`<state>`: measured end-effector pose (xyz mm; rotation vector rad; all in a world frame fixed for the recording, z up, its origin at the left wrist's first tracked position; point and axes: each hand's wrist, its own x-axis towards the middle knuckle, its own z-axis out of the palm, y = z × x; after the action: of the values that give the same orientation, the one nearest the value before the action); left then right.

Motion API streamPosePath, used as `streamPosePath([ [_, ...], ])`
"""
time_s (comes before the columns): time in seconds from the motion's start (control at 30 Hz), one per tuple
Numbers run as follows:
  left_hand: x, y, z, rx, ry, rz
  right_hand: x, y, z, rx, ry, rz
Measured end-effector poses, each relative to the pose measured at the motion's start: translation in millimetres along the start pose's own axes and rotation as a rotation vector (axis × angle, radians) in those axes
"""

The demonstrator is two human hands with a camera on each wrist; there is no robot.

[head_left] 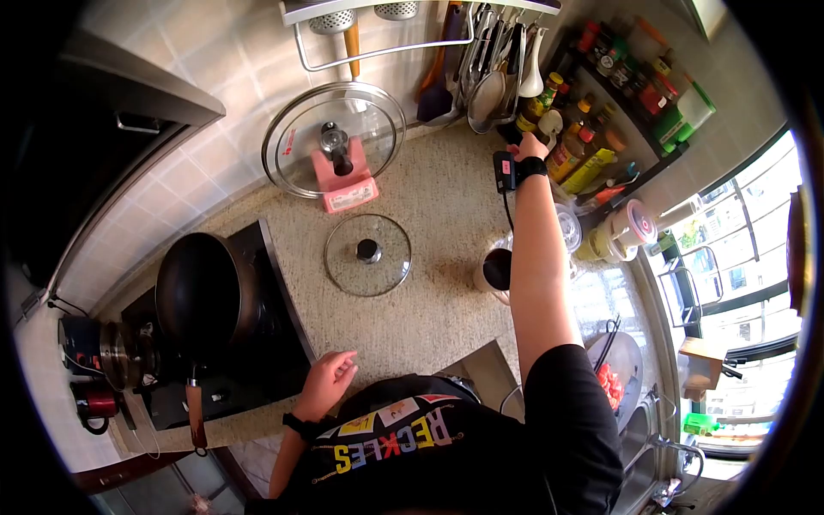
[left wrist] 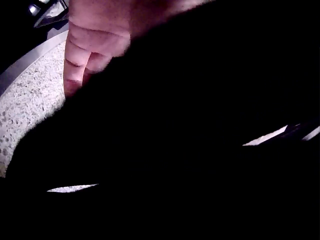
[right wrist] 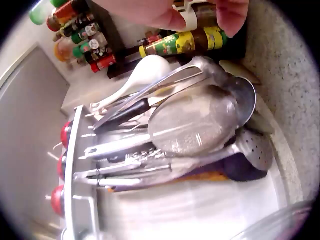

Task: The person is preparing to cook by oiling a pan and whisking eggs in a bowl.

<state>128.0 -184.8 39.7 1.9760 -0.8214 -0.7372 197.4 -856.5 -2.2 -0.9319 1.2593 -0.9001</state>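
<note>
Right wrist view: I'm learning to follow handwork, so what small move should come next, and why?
Probably close the right hand securely around the white-handled container before any lifting: fingers show on either side, though a firm grip can't be confirmed, and the yellow-labelled bottle is close beside it.

Setting: a kitchen, domestic in look. Evidence, head view: black cooktop [head_left: 268,354] at 8 o'clock bearing a frying pan [head_left: 199,292]; ladles and other hanging utensils [head_left: 487,94] at 1 o'clock; seasoning jars [head_left: 657,92] and sauce bottles [head_left: 568,156] at 2 o'clock; sink [head_left: 633,431] with tap [head_left: 687,448] at 4 o'clock. Near centre, a glass pot lid [head_left: 369,251] lies on the speckled tabletop [head_left: 429,197], backed by a tiled wall [head_left: 215,51] from 9 through 12 o'clock.
</note>
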Motion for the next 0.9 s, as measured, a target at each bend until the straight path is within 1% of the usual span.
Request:
streamPosePath([
  [0.03, 3, 2, 0, 0.014, -0.008, -0.004, 0, -5, 3, 0.004, 0.000, 0.006],
  [0.1, 12, 5, 1, 0.044, -0.028, -0.002, -8, -24, 4, 0.285, 0.208, 0.198],
  [0.13, 15, 7, 1, 0.053, -0.049, -0.019, 5, -20, 4, 0.288, 0.217, 0.206],
  [0.2, 23, 9, 0, 0.075, -0.095, -0.054, 51, -11, 11, -0.186, 0.216, 0.126],
  [0.23, 26, 9, 0, 0.080, -0.103, -0.057, 56, -12, 11, -0.424, 0.208, 0.085],
  [0.3, 34, 10, -1, 0.100, -0.125, -0.076, 64, -15, 8, -0.452, 0.206, 0.083],
  [0.37, 42, 11, -1, 0.107, -0.125, -0.056, 9, -42, 8, -0.038, 0.307, 0.042],
  [0.4, 45, 10, 0, 0.111, -0.132, -0.054, 13, -37, 11, -0.053, 0.379, -0.032],
  [0.43, 47, 10, 0, 0.115, -0.137, -0.054, 24, -29, 12, -0.058, 0.379, -0.029],
  [0.5, 52, 11, 1, 0.107, -0.147, -0.058, 64, -15, 11, -0.197, 0.520, -0.107],
  [0.53, 54, 12, 1, 0.101, -0.157, -0.057, 75, -12, 9, -0.235, 0.556, -0.120],
  [0.57, 56, 13, 1, 0.101, -0.156, -0.060, 60, -20, 11, -0.237, 0.554, -0.118],
  [0.63, 60, 14, 0, 0.111, -0.183, -0.067, 32, -38, 7, -0.406, 0.613, -0.080],
  [0.67, 61, 13, 0, 0.110, -0.183, -0.071, 34, -34, 8, -0.331, 0.666, -0.118],
  [0.83, 64, 9, 1, 0.129, -0.181, -0.081, 40, -28, 0, -0.424, 0.647, -0.176],
  [0.9, 66, 7, 2, 0.115, -0.175, -0.086, 36, -28, -3, -0.442, 0.550, -0.190],
])
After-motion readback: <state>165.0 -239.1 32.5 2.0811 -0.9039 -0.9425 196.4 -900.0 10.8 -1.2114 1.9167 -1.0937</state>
